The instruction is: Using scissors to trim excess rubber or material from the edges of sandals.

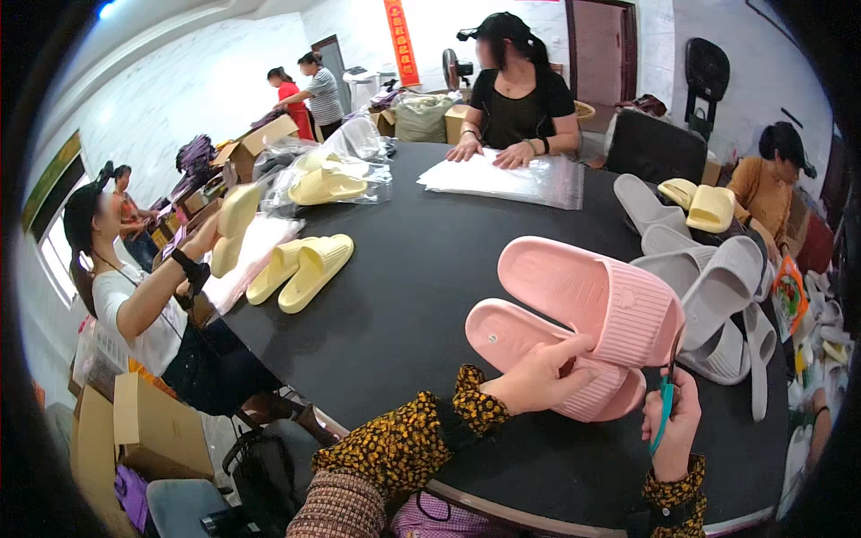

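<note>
A pair of pink slippers (pixel 583 296) with ribbed straps is in front of me over the black table, one slipper overlapping the other. My left hand (pixel 543 377) grips them at the straps, thumb on top and fingers bent against the lower slipper; part of the grip is hidden. In my right hand (pixel 674 417), closed fingers hold small scissors (pixel 664 414) with teal handles. Their dark blades point up beside the toe edge of the upper slipper. Just right of the pair lies a pile of grey slippers (pixel 717 278).
The round black table (pixel 395 296) carries yellow slippers (pixel 314 273), bagged yellow slippers (pixel 327 186) and a stack of clear plastic bags (pixel 511 179). Co-workers sit across and to the right; another at left holds a yellow slipper (pixel 235 224). Cardboard boxes (pixel 157 430) stand at lower left.
</note>
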